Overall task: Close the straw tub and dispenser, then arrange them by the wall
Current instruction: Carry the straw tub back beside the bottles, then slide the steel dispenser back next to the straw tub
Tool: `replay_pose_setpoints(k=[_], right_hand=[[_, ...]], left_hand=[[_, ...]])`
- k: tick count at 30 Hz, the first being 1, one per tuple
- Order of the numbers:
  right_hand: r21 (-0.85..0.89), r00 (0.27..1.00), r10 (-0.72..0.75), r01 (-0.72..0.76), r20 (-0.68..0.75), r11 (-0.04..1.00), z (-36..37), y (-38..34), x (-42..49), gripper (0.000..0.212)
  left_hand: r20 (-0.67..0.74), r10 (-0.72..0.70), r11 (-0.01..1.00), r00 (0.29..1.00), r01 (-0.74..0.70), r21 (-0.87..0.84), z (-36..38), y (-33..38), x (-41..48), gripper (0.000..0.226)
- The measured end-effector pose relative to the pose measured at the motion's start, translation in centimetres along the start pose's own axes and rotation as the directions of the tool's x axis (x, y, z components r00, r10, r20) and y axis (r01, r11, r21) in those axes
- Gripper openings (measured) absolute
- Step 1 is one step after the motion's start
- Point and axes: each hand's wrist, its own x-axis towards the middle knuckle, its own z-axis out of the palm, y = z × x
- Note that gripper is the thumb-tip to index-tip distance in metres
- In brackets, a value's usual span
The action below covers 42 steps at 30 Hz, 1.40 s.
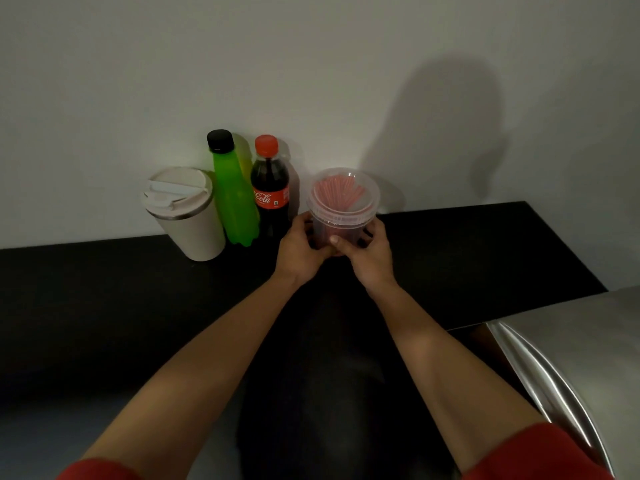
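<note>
A clear round plastic straw tub [343, 206] with pink-red straws inside stands upright on the black counter [104, 306], a little in front of the white wall. A clear lid [343, 192] sits on top of it. My left hand [301, 247] grips the tub's lower left side. My right hand [367, 251] grips its lower right side, thumb across the front. A cream tumbler with a flip lid [183, 213], possibly the dispenser, stands at the left by the wall.
A green bottle with a black cap [233, 195] and a cola bottle with a red cap [270, 192] stand between the tumbler and the tub, against the wall. A shiny steel appliance [568, 358] fills the lower right. Bare counter lies right of the tub.
</note>
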Motion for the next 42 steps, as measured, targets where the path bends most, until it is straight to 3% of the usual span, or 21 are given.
replay_pose_setpoints(k=[3, 9, 17, 23, 28, 34, 42], right_hand=[[-0.030, 1.000, -0.013, 0.013, -0.011, 0.999, 0.1, 0.1, 0.0, 0.072], [-0.215, 0.996, 0.015, -0.034, -0.087, 0.976, -0.2, 0.0, -1.0, 0.087], [-0.307, 0.992, -0.009, -0.031, -0.129, 0.951, -1.3, -3.1, -4.8, 0.065], [-0.303, 0.978, -0.109, 0.051, -0.179, 0.951, -2.6, -8.4, -8.4, 0.054], [-0.357, 0.945, -0.282, 0.210, -0.165, 0.910, -5.3, -11.9, -12.0, 0.048], [-0.474, 0.901, -0.414, 0.310, -0.132, 0.824, -10.3, -14.2, -16.4, 0.042], [-0.562, 0.863, -0.461, 0.281, -0.206, 0.778, -18.8, -13.3, -21.2, 0.039]], left_hand=[[-0.004, -0.001, 1.000, 1.000, 0.001, -0.001, -0.2, 0.2, -0.3, 0.078], [-0.022, -0.007, 1.000, 1.000, 0.007, 0.019, -1.0, 0.7, -1.9, 0.078], [-0.041, 0.022, 0.993, 0.999, -0.017, 0.114, -2.6, 3.4, -6.3, 0.058], [-0.018, 0.144, 0.979, 0.989, -0.140, 0.151, -3.3, 7.7, -10.9, 0.043], [-0.003, 0.211, 0.970, 0.977, -0.209, 0.126, -3.0, 11.2, -14.6, 0.033], [0.049, 0.382, 0.917, 0.923, -0.386, 0.104, -0.9, 13.4, -19.7, 0.054], [0.150, 0.449, 0.886, 0.881, -0.461, 0.054, 3.1, 13.3, -25.3, 0.077]])
